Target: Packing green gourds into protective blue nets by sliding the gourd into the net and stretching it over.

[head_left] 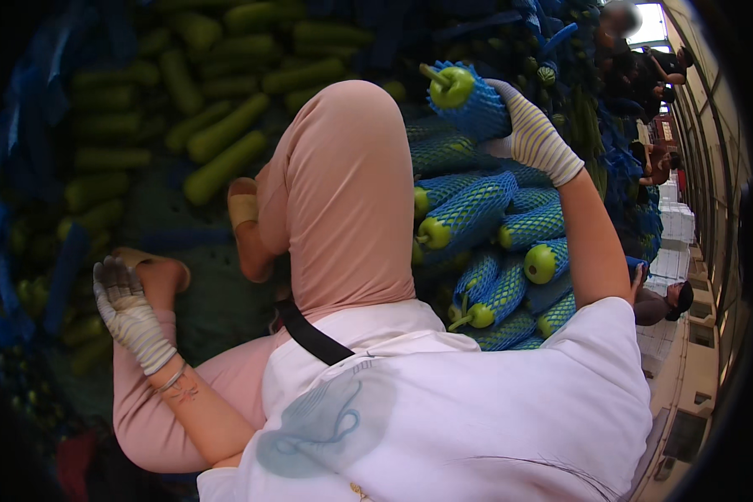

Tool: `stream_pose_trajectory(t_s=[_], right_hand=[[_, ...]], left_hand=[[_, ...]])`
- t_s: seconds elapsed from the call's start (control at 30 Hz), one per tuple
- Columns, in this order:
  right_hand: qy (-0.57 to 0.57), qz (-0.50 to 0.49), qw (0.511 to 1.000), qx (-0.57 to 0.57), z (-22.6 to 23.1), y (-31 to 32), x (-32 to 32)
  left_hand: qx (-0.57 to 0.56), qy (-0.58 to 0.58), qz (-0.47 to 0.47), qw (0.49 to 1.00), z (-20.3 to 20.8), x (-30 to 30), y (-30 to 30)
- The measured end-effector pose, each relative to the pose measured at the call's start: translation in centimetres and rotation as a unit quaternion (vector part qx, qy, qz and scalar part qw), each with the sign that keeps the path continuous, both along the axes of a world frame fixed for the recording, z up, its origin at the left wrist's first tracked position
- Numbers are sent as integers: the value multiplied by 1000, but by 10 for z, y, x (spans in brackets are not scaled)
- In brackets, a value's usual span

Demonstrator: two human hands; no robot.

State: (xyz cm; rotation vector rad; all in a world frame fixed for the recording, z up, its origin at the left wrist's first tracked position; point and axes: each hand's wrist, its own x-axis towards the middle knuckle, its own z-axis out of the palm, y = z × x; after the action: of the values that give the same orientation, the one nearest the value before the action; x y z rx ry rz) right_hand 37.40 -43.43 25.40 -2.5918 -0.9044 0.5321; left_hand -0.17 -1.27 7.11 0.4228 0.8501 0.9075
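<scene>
My right hand (534, 138), in a striped white glove, is closed round a green gourd (453, 89) wrapped in a blue foam net. The gourd's stem end pokes out of the net, toward the left. Beneath that hand lies a pile of other netted gourds (468, 213), several with round green ends showing. My left hand (132, 316), gloved with grey fingertips, is beside my bent leg at the left. Its fingers are stretched out, and nothing shows in it.
Bare long green gourds (226, 130) lie in rows at the far left and middle. Loose blue netting (33, 109) lines the left side. My raised knee (351, 167) stands between the bare gourds and the netted pile. Several people (665, 159) are off to the right, near white boxes (676, 222).
</scene>
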Motion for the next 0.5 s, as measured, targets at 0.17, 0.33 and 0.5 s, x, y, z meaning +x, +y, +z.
stream_pose_trajectory(t_s=[0.17,0.33,0.5], right_hand=[[-55,73,960,-264,-84,-37,5],[107,59,940,-318,-97,-34,38],[1,54,999,7,-85,62,70]], left_hand=[[37,69,-3,997,-7,-5,-2],[34,68,-17,997,-19,-16,-7],[47,69,-43,996,-37,-9,-10]])
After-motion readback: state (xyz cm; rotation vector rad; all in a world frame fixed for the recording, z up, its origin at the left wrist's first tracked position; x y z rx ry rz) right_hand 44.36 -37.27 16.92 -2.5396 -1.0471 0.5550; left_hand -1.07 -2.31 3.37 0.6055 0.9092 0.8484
